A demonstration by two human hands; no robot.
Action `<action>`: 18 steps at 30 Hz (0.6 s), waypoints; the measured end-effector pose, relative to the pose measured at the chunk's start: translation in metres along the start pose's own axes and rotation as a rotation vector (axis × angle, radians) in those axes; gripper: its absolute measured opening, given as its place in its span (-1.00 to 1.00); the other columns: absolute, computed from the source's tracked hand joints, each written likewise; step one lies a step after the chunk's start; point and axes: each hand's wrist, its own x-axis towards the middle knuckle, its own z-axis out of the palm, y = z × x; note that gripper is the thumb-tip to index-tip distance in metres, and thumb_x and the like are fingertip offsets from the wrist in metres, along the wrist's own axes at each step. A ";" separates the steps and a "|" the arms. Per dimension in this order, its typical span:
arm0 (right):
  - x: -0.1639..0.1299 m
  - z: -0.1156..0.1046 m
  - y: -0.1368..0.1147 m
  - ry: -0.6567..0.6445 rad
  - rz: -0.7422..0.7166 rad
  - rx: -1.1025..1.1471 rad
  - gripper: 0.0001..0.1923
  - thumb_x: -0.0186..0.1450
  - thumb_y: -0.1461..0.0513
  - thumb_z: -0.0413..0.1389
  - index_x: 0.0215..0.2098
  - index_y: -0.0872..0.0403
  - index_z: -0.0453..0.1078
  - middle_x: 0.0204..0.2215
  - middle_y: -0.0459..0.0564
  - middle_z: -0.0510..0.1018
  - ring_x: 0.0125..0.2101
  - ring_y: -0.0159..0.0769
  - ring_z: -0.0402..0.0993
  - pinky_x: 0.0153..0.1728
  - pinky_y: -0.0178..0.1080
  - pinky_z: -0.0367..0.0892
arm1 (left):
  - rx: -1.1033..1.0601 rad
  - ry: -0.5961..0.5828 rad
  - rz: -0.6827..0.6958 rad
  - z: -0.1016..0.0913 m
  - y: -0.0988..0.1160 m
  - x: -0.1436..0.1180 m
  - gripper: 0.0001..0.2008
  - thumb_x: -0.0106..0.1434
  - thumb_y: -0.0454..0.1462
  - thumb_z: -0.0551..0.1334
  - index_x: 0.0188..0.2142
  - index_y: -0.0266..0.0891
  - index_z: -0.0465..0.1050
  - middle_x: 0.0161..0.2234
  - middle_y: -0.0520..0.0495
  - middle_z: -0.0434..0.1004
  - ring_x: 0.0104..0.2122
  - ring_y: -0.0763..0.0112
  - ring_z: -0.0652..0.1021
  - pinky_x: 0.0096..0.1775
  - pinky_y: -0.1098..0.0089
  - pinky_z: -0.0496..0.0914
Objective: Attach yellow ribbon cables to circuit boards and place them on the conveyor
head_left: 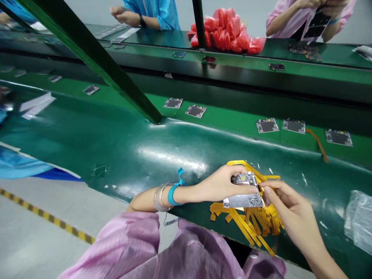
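My left hand (222, 184) is closed on a grey circuit board (240, 200), its thumb lying across the top face. The board is held above a loose pile of yellow flex cables (252, 223) on the green work surface. At the board's right edge, my right hand (293, 205) has thumb and index finger pinched together. Whatever lies between those fingertips is too small and covered to make out. A blue wrist strap (173, 194) and a clear bangle circle my left wrist.
Several circuit boards (267, 125) lie along the green belt (226, 112) beyond; an orange flex cable (318, 143) trails off one. A green post (116, 77) slants across the left. Clear plastic bags (360, 221) lie at right. Red packets (223, 31) and co-workers are across the line.
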 end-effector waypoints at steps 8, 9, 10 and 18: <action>-0.007 0.001 -0.001 0.095 -0.025 0.026 -0.77 0.22 0.06 0.33 -0.20 -0.03 0.58 -0.33 -0.02 0.69 -0.39 -0.25 0.63 -0.36 -0.32 0.58 | 0.068 0.019 0.019 -0.002 -0.005 -0.001 -0.73 0.28 -0.09 0.33 -0.29 -0.25 0.42 -0.36 0.04 0.41 -0.36 0.46 0.39 -0.34 0.46 0.28; -0.007 0.001 -0.001 0.086 -0.028 0.027 -0.78 0.22 0.06 0.33 -0.22 -0.02 0.59 -0.33 -0.02 0.70 -0.39 -0.24 0.64 -0.36 -0.31 0.59 | 0.083 0.020 0.016 -0.002 -0.005 -0.001 -0.73 0.28 -0.08 0.33 -0.30 -0.25 0.41 -0.37 0.05 0.39 -0.38 0.46 0.38 -0.36 0.46 0.27; -0.008 0.001 -0.001 0.083 -0.032 0.029 -0.79 0.22 0.06 0.33 -0.23 -0.02 0.59 -0.33 -0.01 0.70 -0.37 -0.23 0.65 -0.33 -0.30 0.60 | 0.097 0.022 0.011 -0.002 -0.004 -0.001 -0.72 0.28 -0.07 0.32 -0.31 -0.24 0.41 -0.38 0.05 0.38 -0.38 0.46 0.38 -0.37 0.46 0.26; -0.010 -0.001 0.002 0.059 -0.074 -0.081 -0.82 0.25 0.07 0.30 -0.25 -0.05 0.60 -0.26 -0.02 0.72 -0.29 -0.17 0.69 -0.27 -0.26 0.62 | 0.165 0.032 0.003 -0.002 -0.002 -0.003 -0.74 0.29 -0.08 0.32 -0.31 -0.23 0.42 -0.41 0.07 0.38 -0.42 0.48 0.34 -0.38 0.46 0.21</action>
